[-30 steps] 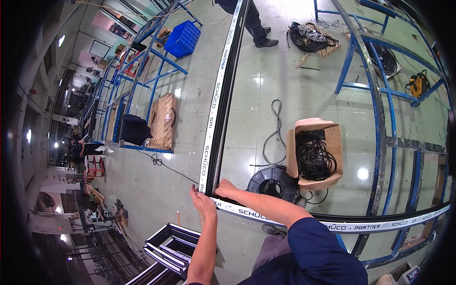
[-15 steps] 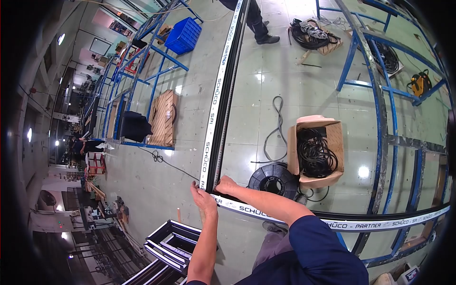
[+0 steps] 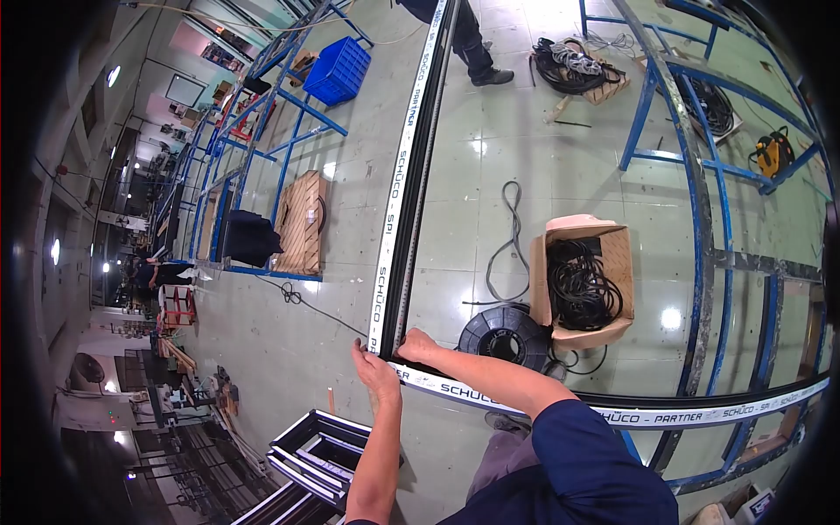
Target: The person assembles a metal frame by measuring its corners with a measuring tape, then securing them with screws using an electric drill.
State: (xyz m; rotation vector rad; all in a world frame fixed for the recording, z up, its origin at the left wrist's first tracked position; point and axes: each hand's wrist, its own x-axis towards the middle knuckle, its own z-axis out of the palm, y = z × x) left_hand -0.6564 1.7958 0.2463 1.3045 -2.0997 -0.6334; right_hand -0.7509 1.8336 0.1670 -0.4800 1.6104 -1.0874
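Observation:
A large black frame (image 3: pixel 420 166), with white protective tape printed SCHÜCO, stretches away from me and also off to the right. Its near corner lies between my hands. My left hand (image 3: pixel 376 374) grips the corner from the outer side, with some fingers hidden by the profile. Just inside the corner, my right hand (image 3: pixel 418 345) is closed against the black profile; its fingertips are hidden, and whatever they pinch cannot be made out. A thin dark cord (image 3: pixel 325 313) runs over the floor to the frame near my left fingers.
Inside the frame's span stand a black spool (image 3: pixel 503 336) and a cardboard box (image 3: pixel 627 262) of black coiled strip. Blue metal racks (image 3: pixel 700 227) stand right. A blue crate (image 3: pixel 338 68) is far left; smaller frames (image 3: pixel 319 455) lie near-left. A person's legs (image 3: pixel 472 48) show beyond.
Both hands stay at the corner, almost unmoved. The person at the far end has shifted very slightly.

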